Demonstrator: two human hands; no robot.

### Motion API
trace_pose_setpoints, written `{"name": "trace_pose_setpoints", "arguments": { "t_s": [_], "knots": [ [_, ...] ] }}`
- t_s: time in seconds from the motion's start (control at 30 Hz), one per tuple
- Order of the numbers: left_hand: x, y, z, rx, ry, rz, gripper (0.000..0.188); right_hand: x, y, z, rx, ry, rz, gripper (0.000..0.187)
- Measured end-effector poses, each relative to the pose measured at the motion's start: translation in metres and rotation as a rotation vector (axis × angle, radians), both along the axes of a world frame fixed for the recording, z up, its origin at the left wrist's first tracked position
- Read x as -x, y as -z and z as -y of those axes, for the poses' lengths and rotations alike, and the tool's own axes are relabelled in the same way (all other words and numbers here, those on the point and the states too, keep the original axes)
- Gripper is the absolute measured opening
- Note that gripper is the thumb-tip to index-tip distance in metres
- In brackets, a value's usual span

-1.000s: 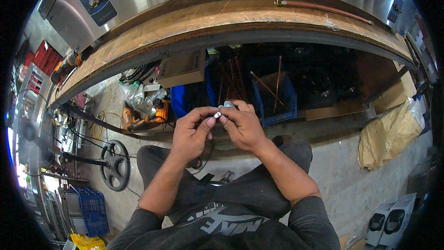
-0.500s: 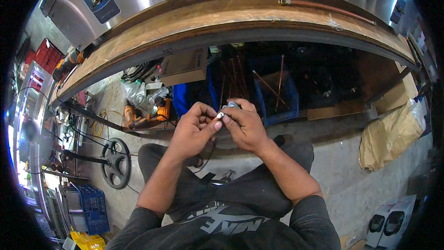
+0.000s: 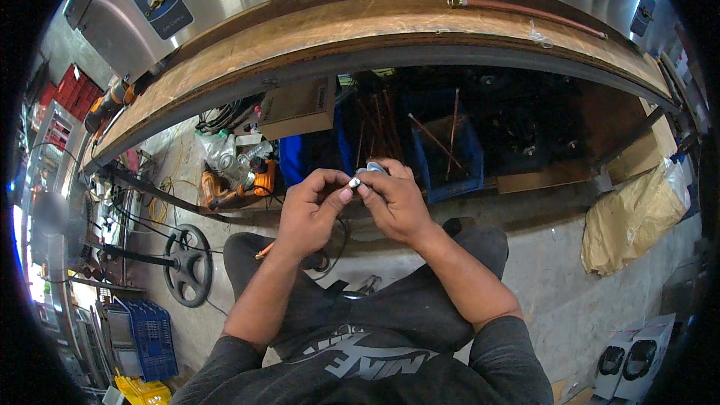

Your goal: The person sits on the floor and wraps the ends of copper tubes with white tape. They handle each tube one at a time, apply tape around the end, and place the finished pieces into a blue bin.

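My left hand (image 3: 311, 208) is closed in a pinch around a thin copper tube (image 3: 264, 252), part of which shows beyond my left forearm. Its tip, wrapped in white (image 3: 354, 181), sticks up between both hands' fingertips. My right hand (image 3: 396, 202) curls around a small tape roll (image 3: 372, 168), pale with a bluish rim, and its thumb and forefinger press against the white tip. My fingers hide most of the roll and the middle of the tube.
Ahead is a wooden bench (image 3: 315, 26) bearing a long copper tube (image 3: 525, 13). Beneath stand a blue bin (image 3: 454, 172) with copper tubes, a cardboard box (image 3: 300, 110) and orange power tools (image 3: 217, 189). A black handwheel (image 3: 187, 265) is at left, a brown paper sack (image 3: 634, 217) at right.
Both hands have shifted slightly left, and the white tip has turned between my fingers. The tube's copper end now shows beside my left forearm.
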State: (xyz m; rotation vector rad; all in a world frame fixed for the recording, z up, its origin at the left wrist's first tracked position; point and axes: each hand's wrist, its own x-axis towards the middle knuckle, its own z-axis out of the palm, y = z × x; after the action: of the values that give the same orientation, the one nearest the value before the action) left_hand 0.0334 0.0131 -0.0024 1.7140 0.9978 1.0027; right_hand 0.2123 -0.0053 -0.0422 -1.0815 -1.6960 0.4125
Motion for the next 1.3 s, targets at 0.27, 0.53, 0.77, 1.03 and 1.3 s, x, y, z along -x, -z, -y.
{"name": "trace_pose_setpoints", "arguments": {
  "t_s": [0.27, 0.53, 0.77, 1.03, 1.3],
  "knots": [
    [0.003, 0.007, -0.002, 0.019, 0.058, 0.032, 0.014, -0.001, 0.007, -0.003, 0.044, -0.024, -0.007, 0.022],
    [0.009, -0.003, -0.003, 0.311, 0.222, 0.138, 0.018, 0.001, 0.012, -0.004, 0.015, -0.034, -0.001, 0.02],
    [0.007, 0.01, -0.011, -0.11, 0.157, -0.018, 0.016, 0.001, 0.006, -0.001, 0.013, -0.006, -0.01, 0.017],
    [0.0, 0.002, 0.003, 0.187, 0.009, 0.153, 0.013, 0.0, 0.008, -0.004, 0.019, -0.036, -0.018, 0.019],
    [0.007, 0.002, -0.001, 0.173, 0.057, 0.081, 0.013, 0.002, 0.009, -0.004, -0.003, -0.05, 0.028, 0.018]
  ]
}}
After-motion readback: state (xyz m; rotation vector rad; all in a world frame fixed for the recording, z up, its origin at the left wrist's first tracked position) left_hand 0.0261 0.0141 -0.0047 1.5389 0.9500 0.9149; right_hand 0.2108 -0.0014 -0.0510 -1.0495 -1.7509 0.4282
